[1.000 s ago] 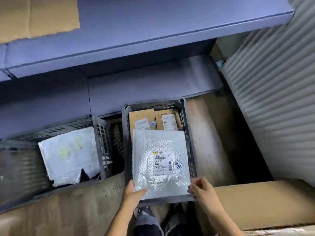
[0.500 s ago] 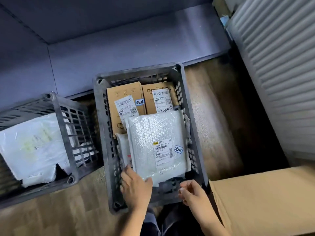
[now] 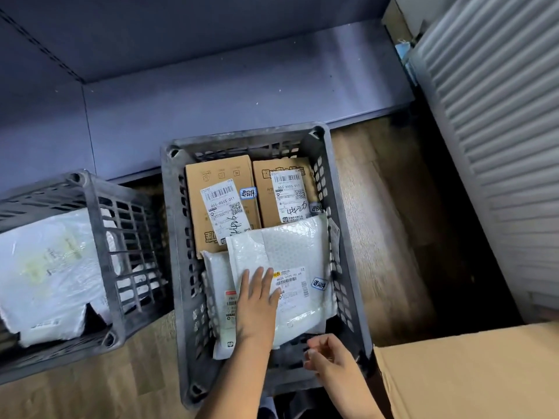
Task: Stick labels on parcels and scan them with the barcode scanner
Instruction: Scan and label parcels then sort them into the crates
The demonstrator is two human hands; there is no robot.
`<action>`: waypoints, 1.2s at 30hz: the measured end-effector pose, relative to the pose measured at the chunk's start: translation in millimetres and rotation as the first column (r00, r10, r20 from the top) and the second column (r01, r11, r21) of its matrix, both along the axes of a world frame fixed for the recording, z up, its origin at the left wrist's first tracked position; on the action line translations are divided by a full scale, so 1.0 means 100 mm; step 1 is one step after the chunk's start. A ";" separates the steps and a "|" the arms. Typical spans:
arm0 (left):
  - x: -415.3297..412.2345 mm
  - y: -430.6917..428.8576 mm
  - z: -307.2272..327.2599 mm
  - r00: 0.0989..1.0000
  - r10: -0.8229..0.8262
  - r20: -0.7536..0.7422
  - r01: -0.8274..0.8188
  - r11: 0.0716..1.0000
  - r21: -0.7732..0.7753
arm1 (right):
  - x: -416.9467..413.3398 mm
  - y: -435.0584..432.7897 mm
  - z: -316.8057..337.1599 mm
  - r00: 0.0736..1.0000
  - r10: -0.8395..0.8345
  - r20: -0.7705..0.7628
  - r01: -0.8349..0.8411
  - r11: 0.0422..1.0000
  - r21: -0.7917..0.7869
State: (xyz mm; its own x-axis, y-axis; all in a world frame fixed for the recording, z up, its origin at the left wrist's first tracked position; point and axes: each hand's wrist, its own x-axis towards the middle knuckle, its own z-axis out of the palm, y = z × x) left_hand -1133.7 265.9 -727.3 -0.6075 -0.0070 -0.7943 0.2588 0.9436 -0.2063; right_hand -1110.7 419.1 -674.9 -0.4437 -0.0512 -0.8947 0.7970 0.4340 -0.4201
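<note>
While your left hand (image 3: 257, 300) pressed flat, fingers straight, on the labelled bubble mailer (image 3: 296, 246) in the crate's (image 3: 242, 140) near half, your right hand (image 3: 329, 358) hung loosely curled and empty, so labelling looked done, scanning unconfirmed.

Looks like a parcel-handling depot or stockroom rather than a home. Shows a grey slatted middle crate (image 3: 242, 140) on a wood-plank floor (image 3: 381, 237), packed with brown cardboard boxes (image 3: 220, 173) and bubble mailers (image 3: 290, 243) that carry printed shipping labels (image 3: 225, 204) with barcodes, QR codes and handwritten numbers, plus small blue stickers (image 3: 248, 193); beside it, a matching left crate (image 3: 90, 204) holding white poly bags (image 3: 45, 267). Ends in plain blue-grey panelling (image 3: 211, 95) along the floor's far edge, a ribbed roller shutter (image 3: 499, 146) along the right edge and a large brown carton (image 3: 469, 376) at the near right corner.
</note>
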 end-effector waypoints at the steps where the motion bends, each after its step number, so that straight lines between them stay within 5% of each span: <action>1: -0.02 0.01 -0.01 1.000 -0.002 0.002 0.002 1.000 -0.001 | 0.01 0.03 0.00 1.000 -0.001 0.007 0.001 1.000 0.015; 9: 0.18 -0.24 0.48 0.968 0.202 -0.148 -0.150 0.942 0.300 | -0.02 -0.08 0.27 0.999 0.053 0.007 -0.053 0.998 0.030; 13: 0.31 -0.71 0.99 0.903 0.378 -0.205 -0.314 0.905 0.285 | -0.15 -0.47 0.58 0.992 0.123 -0.014 -0.123 0.992 -0.018; 22: 0.64 -1.81 1.84 0.638 0.707 -0.304 -0.644 0.707 0.293 | -0.32 -2.05 1.34 0.883 0.416 -0.216 -0.449 0.883 -0.139; 28: 1.02 -2.52 1.71 0.460 0.872 -0.164 -0.801 0.488 0.347 | -0.14 -2.89 1.35 0.831 0.504 -0.235 -0.536 0.839 -0.092; 36: 1.76 -3.96 1.56 0.523 0.851 -0.056 -0.787 0.507 0.352 | 0.53 -4.10 1.08 0.834 0.528 -0.159 -0.523 0.849 0.075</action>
State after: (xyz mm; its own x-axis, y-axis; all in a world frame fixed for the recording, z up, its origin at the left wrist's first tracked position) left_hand -957.2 -130.1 -571.2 -0.5726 -0.4092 -0.7104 -0.6750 0.7271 0.1252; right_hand -1058.1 8.6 -566.5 -0.5000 -0.2957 -0.8140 0.3647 0.7806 -0.5076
